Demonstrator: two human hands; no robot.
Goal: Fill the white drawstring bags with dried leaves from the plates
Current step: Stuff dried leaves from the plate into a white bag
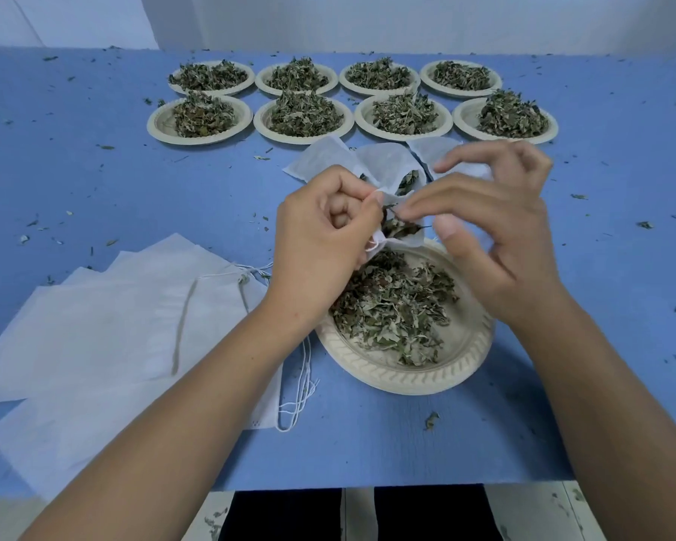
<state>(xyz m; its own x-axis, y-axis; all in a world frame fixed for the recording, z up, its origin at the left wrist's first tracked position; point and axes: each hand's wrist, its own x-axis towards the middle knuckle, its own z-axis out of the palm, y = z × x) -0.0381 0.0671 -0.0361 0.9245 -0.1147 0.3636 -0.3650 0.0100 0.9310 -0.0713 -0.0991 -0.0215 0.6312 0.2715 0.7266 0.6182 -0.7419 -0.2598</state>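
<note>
A cream plate [399, 374] with a flat heap of dried leaves [395, 306] sits in front of me on the blue table. Above its far rim my left hand [321, 232] pinches the mouth of a small white drawstring bag [410, 238] that has leaves in it. My right hand [496, 224] pinches the opposite side of the same bag's mouth with thumb and forefinger, other fingers spread. Behind the hands lie filled white bags [383, 165], one showing leaves at its opening.
Several cream plates [200, 121] heaped with dried leaves stand in two rows at the back. A stack of flat empty white bags [106, 329] with loose strings [301, 392] lies at the left. Leaf crumbs are scattered over the table; its near edge [367, 486] runs below my forearms.
</note>
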